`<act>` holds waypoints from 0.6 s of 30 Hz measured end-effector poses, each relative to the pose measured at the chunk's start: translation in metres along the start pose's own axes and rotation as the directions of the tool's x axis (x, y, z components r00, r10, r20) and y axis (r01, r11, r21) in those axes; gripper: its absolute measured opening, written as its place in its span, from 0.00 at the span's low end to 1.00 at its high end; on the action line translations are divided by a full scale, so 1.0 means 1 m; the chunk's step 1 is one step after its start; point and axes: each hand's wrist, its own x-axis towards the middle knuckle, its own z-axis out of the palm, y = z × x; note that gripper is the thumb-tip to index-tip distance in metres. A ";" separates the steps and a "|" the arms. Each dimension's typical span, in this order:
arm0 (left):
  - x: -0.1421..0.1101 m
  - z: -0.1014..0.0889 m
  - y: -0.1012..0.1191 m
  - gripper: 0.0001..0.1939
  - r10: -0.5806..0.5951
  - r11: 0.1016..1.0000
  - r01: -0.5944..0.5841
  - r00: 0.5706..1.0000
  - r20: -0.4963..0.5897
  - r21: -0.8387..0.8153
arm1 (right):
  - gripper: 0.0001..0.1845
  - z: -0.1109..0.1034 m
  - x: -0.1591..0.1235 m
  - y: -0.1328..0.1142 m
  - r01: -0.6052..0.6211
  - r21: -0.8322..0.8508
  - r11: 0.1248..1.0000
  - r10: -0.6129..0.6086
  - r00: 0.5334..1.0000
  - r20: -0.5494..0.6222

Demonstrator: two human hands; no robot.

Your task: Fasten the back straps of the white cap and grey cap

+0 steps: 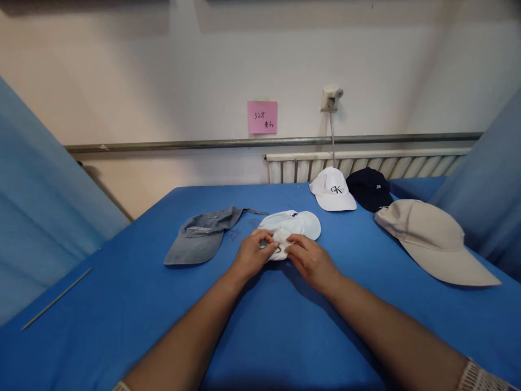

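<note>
A blue cover (138,304) is spreading over the table in front of a pale wall (195,87), where a metal rail (195,144) is running above a radiator (301,164) and a pink note (262,118) is hanging. A pale cap (280,220) is lying near the middle of the cover, between a grey cap (199,239) on the left and a white cap (331,187), a black cap (368,187) and a beige cap (431,233) on the right.

The left hand (254,255) is pinching the near edge of the pale cap between thumb and fingers, and the right hand (311,262) is pinching the same edge just beside it, its fingers bunching close together (its thumb is mostly hiding, so its exact grip I cannot tell).

The pale cap is looking like thin cloth: probably light, soft in the crown, stiffer at the brim, neither slippery nor fragile. The near edge or the brim is likely offering the surest hold. Its brim is pointing right and slightly away from the person; its long axis is running roughly crosswise.
</note>
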 end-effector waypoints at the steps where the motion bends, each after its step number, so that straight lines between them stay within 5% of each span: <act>1: -0.001 -0.001 0.003 0.09 0.035 0.999 -0.034 0.999 -0.012 0.024 | 0.12 -0.001 0.000 0.001 -0.006 -0.011 1.000 0.006 1.000 -0.008; 9: -0.011 -0.003 0.021 0.16 0.170 0.967 -0.194 0.974 0.148 0.163 | 0.09 -0.004 -0.001 0.011 -0.218 0.072 0.973 0.216 0.976 0.026; 12: -0.010 0.003 0.016 0.12 0.128 0.974 -0.156 0.977 0.168 0.165 | 0.09 -0.005 0.001 0.013 -0.242 0.145 0.959 0.240 0.970 0.032; 18: -0.005 0.011 0.003 0.12 0.030 0.997 -0.015 0.982 0.189 -0.080 | 0.11 0.002 0.001 0.023 -0.338 0.312 0.888 0.326 0.941 0.092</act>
